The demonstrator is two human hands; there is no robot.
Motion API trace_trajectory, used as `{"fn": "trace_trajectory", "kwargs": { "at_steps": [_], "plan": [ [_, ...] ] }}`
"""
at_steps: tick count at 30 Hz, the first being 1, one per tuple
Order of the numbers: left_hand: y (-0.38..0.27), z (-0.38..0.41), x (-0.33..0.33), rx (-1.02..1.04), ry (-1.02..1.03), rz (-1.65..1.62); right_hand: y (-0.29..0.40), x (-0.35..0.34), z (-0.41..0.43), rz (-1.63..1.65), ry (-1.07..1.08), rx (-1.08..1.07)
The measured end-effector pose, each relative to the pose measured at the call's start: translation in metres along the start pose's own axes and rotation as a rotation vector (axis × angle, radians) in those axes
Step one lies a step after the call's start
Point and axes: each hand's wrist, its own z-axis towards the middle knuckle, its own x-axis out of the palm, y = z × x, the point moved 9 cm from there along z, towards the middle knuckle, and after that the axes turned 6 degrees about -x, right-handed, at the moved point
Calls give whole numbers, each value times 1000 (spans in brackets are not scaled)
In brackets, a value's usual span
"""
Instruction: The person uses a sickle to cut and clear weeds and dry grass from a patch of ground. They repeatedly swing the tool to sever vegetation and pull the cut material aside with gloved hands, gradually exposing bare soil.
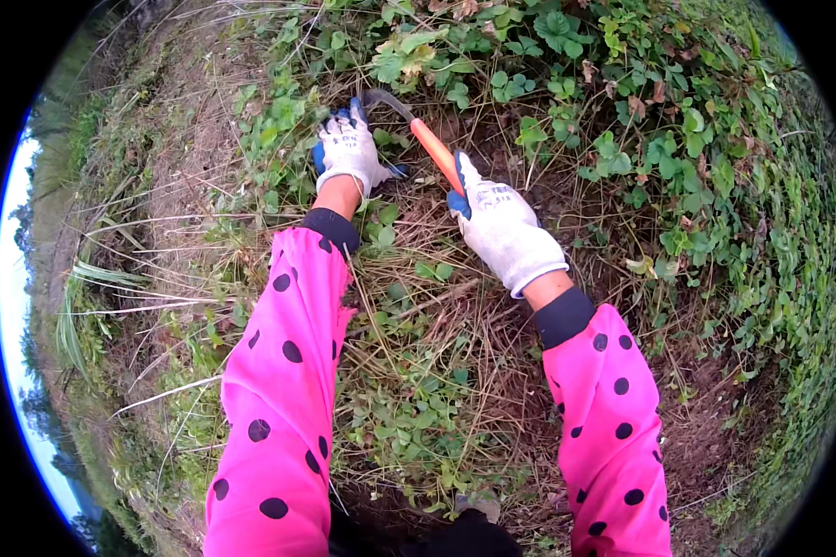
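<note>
My right hand [505, 226], in a white knit glove with blue-coated fingers, grips the orange handle [435, 152] of a sickle. The sickle's curved dark blade [389, 102] reaches up and left among stems, its tip close to the fingers of my left hand [348, 150]. That hand wears a matching glove and lies palm down over low green weeds [285, 118], its thumb spread to the right. Whatever is under its palm is hidden. Dry stalks and cut-looking straw [446, 306] cover the ground between my forearms.
Dense leafy plants [669, 167] cover the slope on the right. Long dry grass stalks [160, 306] stick out at the left. Bare reddish soil [703, 411] shows at lower right. My shoe [484, 503] stands at the bottom among leaves.
</note>
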Motion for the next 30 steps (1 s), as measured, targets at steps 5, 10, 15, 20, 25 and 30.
{"fn": "trace_trajectory", "kwargs": {
  "at_steps": [5,10,15,20,25,30],
  "plan": [
    [-2,32,30,-15,226,-41,-14,-7,21,-80,70,100],
    [-1,23,40,75,13,-121,-30,-3,-13,-18,-107,41],
    [-3,-49,24,273,-121,-149,-23,0,-138,83,-210,11],
    [-12,-52,40,238,-52,-175,-29,-16,-97,-75,-129,52],
    [15,-57,42,250,-177,-318,-27,-4,-117,74,-166,54],
    [25,-133,20,365,-54,-110,10,9,-301,555,7,481]
  ]
}}
